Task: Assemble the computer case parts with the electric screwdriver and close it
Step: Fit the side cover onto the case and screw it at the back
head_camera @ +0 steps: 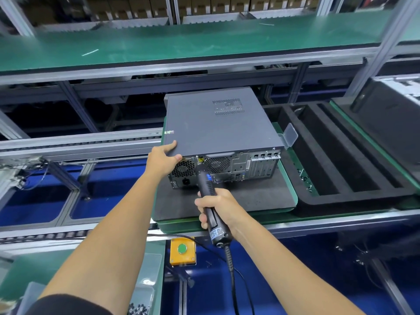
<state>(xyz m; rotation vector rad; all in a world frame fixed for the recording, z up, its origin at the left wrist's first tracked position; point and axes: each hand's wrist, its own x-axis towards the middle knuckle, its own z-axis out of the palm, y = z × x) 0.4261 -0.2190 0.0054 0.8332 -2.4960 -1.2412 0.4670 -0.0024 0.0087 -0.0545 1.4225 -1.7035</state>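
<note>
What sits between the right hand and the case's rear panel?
Only the electric screwdriver: the right hand grips it, tip at the computer case rear's top edge, head view.

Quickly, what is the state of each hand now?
Left hand: grips the near left corner of the grey metal computer case.
Right hand: holds the black electric screwdriver, tip at the case's rear panel.

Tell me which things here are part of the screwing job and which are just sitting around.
In the job: computer case, gripped at its near corner by the left hand; electric screwdriver, held by the right hand, tip at the case's rear edge.

Lying about: black foam tray; yellow button box; bags of screws.
</note>
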